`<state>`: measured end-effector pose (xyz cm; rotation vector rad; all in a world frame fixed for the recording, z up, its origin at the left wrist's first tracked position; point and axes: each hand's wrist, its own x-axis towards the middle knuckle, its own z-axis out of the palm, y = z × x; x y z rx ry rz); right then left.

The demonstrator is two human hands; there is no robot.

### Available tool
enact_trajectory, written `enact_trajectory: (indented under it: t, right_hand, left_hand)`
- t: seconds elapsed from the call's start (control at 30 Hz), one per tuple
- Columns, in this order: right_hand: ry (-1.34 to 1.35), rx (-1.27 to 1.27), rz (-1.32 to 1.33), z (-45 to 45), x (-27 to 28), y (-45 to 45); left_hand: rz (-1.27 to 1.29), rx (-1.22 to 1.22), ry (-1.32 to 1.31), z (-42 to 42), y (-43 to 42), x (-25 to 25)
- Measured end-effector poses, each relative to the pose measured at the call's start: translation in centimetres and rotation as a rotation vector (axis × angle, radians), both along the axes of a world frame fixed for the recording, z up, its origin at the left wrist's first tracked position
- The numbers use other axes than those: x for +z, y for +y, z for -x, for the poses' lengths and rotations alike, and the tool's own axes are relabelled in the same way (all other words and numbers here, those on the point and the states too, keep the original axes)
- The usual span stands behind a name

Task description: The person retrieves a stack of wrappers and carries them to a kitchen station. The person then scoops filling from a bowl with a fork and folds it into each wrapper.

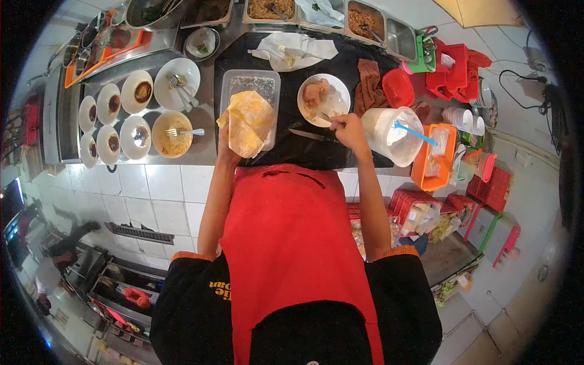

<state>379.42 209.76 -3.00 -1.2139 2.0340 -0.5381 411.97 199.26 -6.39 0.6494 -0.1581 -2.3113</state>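
1. Your left hand (pixel 224 131) grips floured yellow wrapper sheets (pixel 250 118), toward nine o'clock from the white bowl (pixel 340 97), overlapping the plastic container's (pixel 243 76) near edge.
2. Your right hand (pixel 350 131) is closed around a metal utensil (pixel 325 117) at the bowl's six-o'clock rim; pinkish filling (pixel 315 91) sits inside toward ten.
3. Bare black worktop (pixel 328 149) runs from the bowl to the near edge at six; a metal blade (pixel 306 134) lies at seven.
4. The white tub (pixel 380 135) crowds four.

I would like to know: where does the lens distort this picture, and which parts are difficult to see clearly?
Head view: fisheye distortion, with black corners and the upper far-left bowl looking like a narrow oval; head view: the background person at lower left is dim and blurred; head view: the yellow wrappers in the left hand are well lit, with a clear outline.
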Motion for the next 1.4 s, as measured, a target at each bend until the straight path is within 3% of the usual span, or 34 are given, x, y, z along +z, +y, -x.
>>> enact_trajectory:
  t: [0.17,0.23,0.37,0.47,0.53,0.6,0.7,0.77,0.87,1.0,1.2,1.3,1.4]
  right_hand:
    - [-0.143,-0.013,-0.003,0.4,-0.6,0.3]
    - [0.015,0.010,-0.002,0.3,-0.5,0.6]
    - [-0.007,0.011,0.090,0.0,-0.7,1.0]
    - [-0.208,-0.010,0.086,-0.7,1.9,0.9]
    - [-0.576,-0.103,0.003,-1.7,4.7,0.3]
    - [-0.624,-0.069,0.020,-3.2,6.6,-0.4]
    - [-0.597,0.013,0.204,-5.8,7.6,-1.5]
    - [-0.258,0.055,0.527,-7.1,7.3,-2.1]
    - [-0.213,0.010,0.592,-7.7,6.3,-2.2]
    - [-0.213,0.028,0.537,-6.7,6.2,-1.5]
    - [-0.571,-0.049,0.330,-5.0,10.5,-1.0]
    - [-0.425,0.065,0.286,-5.3,11.4,-2.8]
    - [-0.503,0.026,0.108,-4.5,11.3,-3.5]
  left_hand:
    - [0.026,-0.011,-0.065,0.0,0.0,-1.0]
    - [0.021,-0.036,-0.039,0.0,0.1,-1.1]
    - [-0.010,-0.039,-0.038,0.5,0.4,-0.7]
    - [-0.027,-0.038,-0.025,1.0,0.7,-0.4]
    - [-0.046,-0.022,-0.035,1.1,0.6,-0.2]
    - [-0.006,-0.118,-0.104,1.7,0.6,-0.2]
    - [-0.014,-0.152,-0.092,3.3,0.9,0.8]
    - [-0.001,-0.193,-0.119,3.7,0.8,3.0]
    - [0.016,-0.181,-0.087,3.9,0.5,3.6]
    - [0.019,-0.152,-0.052,3.4,0.5,3.9]
    - [0.127,-0.088,-0.274,2.6,0.5,4.4]
    - [0.255,-0.084,-0.387,2.2,0.8,3.9]
    - [0.219,-0.069,-0.377,2.0,0.8,3.2]
